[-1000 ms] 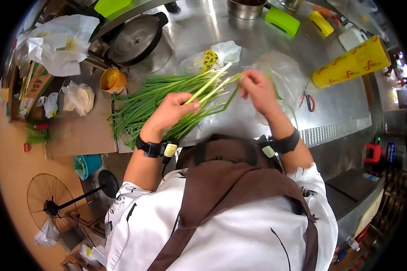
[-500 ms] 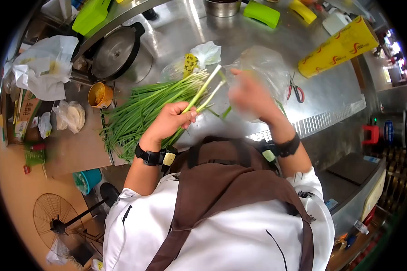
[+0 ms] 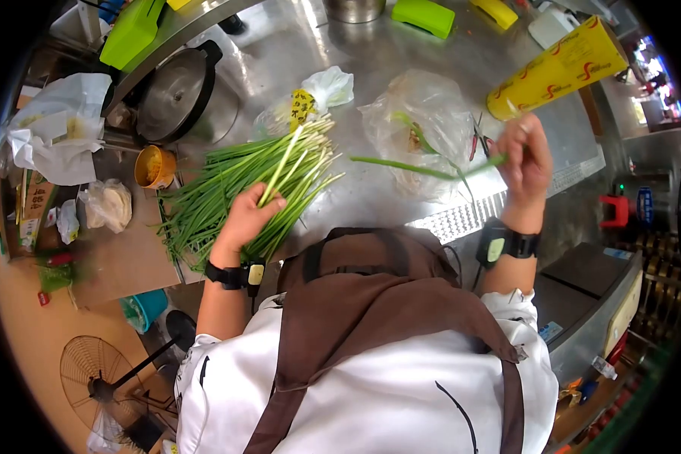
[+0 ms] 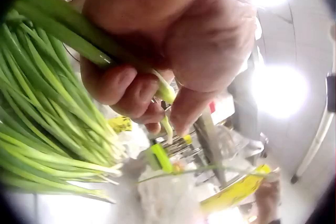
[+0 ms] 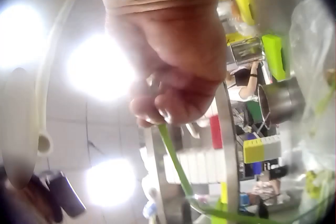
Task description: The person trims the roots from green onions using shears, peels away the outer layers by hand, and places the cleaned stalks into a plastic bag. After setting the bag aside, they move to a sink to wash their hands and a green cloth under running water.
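My left hand (image 3: 248, 218) grips a few scallions (image 3: 284, 163), their white ends pointing up and away, over the bunch of scallions (image 3: 219, 178) lying on the metal table. In the left wrist view the fingers curl round the green stalks (image 4: 63, 29). Out to the right, my raised right hand (image 3: 527, 155) pinches one long green scallion leaf (image 3: 412, 166), which trails leftward across a clear plastic bag (image 3: 386, 98). The right wrist view has the leaf (image 5: 176, 161) hanging from between the curled fingertips. Green scraps (image 3: 416, 136) show at the bag.
Red-handled scissors (image 3: 474, 144) lie beside the bag, near a yellow roll (image 3: 560, 68). A tied plastic bag (image 3: 329, 87) sits behind the bunch. On the left stand a lidded pot (image 3: 178, 94) and an orange tub (image 3: 156, 166). A green box (image 3: 424, 17) is at the back.
My right hand has moved away from the scallions to the right, drawing a long leaf with it. The left hand keeps its grip on the stalks. The head view has shifted slightly.
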The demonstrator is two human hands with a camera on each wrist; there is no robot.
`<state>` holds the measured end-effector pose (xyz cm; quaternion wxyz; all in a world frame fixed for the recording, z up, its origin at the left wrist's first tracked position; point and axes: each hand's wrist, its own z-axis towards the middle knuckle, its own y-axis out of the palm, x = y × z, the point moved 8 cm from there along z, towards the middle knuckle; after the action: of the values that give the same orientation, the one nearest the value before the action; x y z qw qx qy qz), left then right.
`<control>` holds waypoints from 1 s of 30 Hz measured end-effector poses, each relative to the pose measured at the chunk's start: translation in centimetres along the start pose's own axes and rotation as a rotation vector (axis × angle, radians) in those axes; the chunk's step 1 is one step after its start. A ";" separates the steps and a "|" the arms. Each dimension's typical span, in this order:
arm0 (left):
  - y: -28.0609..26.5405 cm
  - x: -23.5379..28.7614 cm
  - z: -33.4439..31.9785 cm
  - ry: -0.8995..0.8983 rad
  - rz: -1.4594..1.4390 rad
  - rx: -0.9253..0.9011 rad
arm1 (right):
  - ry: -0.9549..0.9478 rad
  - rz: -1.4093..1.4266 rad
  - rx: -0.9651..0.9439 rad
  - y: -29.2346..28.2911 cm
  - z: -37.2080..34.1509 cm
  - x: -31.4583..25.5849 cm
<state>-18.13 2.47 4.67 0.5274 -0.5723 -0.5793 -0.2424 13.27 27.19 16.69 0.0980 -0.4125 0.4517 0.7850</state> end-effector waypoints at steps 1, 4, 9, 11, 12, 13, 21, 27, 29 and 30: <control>0.0 -1.8 0.4 -0.042 0.193 0.004 | 0.087 -0.025 -0.045 -0.8 -0.7 0.0; 1.6 -3.1 0.5 -0.031 0.511 0.083 | 0.474 -0.727 0.094 -4.8 -1.9 2.7; 0.9 -4.3 0.8 -0.101 0.385 0.325 | 0.506 -1.258 -0.139 -7.2 -1.9 12.6; -0.7 -4.5 1.1 -0.097 0.315 0.380 | 0.242 -1.453 -0.345 -3.9 -0.7 14.7; -1.3 -4.5 1.0 -0.073 0.235 0.412 | 0.244 -1.435 -0.368 -4.0 0.1 16.0; -1.6 -3.5 0.7 -0.079 0.198 0.432 | -0.012 -1.681 -0.303 -4.3 1.6 15.9; 2.1 -4.4 0.2 -0.057 0.508 0.166 | 0.352 -2.071 -0.305 -8.2 2.7 16.6; 2.5 -5.5 1.3 0.042 0.638 0.246 | 0.288 -1.901 -0.383 -0.4 1.3 10.2; 2.2 -5.7 1.5 0.009 0.671 0.249 | 0.231 -1.849 -0.298 1.5 1.0 9.0; 2.2 -5.0 1.5 0.061 0.661 0.243 | 0.233 -1.849 -0.297 2.1 0.9 9.4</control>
<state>-17.71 2.25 -1.00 0.6588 -0.6543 -0.3714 -0.0047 5.62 24.66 11.32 0.5827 -0.6914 -0.1524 0.3991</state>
